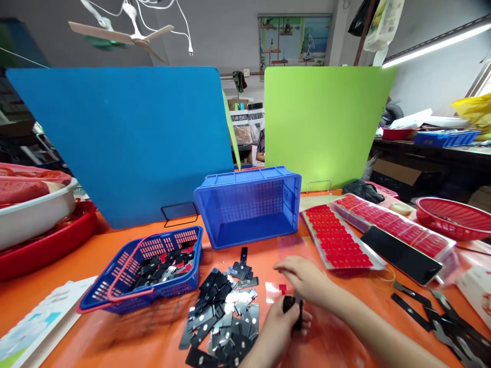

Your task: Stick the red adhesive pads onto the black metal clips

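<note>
My left hand (279, 323) is closed around a black flat metal piece (288, 304) over the orange table. Just above it is my right hand (309, 280), its fingers stretched out to the left, its underside close to the top of that piece; whether they touch is hard to see. A small red sticker (283, 289) shows between the hands. To the left of my hands lies a loose pile of black and silvery metal pieces (226, 312). Sheets of red stickers (337, 237) lie beyond my right hand.
A blue basket (172, 291) holding black and red pieces stands left of the pile. Behind it, a blue crate (249, 179) lies on its side. A phone (401, 254) and more metal strips (448, 322) are at right. Blue (126, 143) and green panels (322, 122) stand behind.
</note>
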The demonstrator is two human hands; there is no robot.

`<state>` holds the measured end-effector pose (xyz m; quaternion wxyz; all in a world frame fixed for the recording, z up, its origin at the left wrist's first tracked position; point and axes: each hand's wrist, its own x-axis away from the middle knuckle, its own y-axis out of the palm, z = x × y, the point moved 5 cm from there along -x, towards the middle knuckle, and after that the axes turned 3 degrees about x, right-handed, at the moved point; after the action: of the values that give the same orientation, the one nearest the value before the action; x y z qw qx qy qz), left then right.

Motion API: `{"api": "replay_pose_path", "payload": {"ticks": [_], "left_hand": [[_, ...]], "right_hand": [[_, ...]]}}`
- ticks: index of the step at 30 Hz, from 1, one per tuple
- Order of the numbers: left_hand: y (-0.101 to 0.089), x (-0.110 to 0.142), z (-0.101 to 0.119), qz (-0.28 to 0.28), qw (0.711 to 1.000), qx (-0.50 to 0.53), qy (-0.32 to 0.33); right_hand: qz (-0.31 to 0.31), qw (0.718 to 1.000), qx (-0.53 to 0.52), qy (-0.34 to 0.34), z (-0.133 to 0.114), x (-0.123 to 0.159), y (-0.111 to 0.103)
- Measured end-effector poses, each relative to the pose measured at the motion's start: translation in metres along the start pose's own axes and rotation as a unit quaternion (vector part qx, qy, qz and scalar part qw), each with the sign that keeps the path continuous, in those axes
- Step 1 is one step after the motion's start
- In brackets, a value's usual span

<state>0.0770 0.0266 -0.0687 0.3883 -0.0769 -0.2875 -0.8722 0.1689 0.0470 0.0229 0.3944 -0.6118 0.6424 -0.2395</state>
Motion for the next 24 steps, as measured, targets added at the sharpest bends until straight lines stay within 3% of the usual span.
{"api": "replay_pose_path", "payload": {"ticks": [4, 9, 14, 20, 23, 24], "left_hand": [[0.003, -0.002, -0.013, -0.062, 0.984, -0.163, 0.033], [0.001, 0.008, -0.015, -0.070, 0.964, -0.253, 0.036], [0.001, 0.013, -0.016, -0.070, 0.958, -0.278, 0.020], [0.004, 0.015, -0.015, -0.092, 0.956, -0.277, 0.026], [0.006, 0.017, -0.010, -0.107, 0.956, -0.269, 0.036], [0.006, 0.017, -0.009, -0.110, 0.957, -0.265, 0.043]], "right_hand": [[-0.105, 0.974, 0.164, -0.117, -0.032, -0.035, 0.038], [-0.132, 0.958, 0.209, -0.148, -0.037, -0.054, 0.081], [-0.140, 0.948, 0.232, -0.167, -0.027, -0.054, 0.100], [-0.141, 0.946, 0.226, -0.186, -0.028, -0.054, 0.094], [-0.119, 0.959, 0.195, -0.167, -0.024, -0.052, 0.066], [-0.084, 0.977, 0.152, -0.123, -0.017, -0.050, 0.050]]}}
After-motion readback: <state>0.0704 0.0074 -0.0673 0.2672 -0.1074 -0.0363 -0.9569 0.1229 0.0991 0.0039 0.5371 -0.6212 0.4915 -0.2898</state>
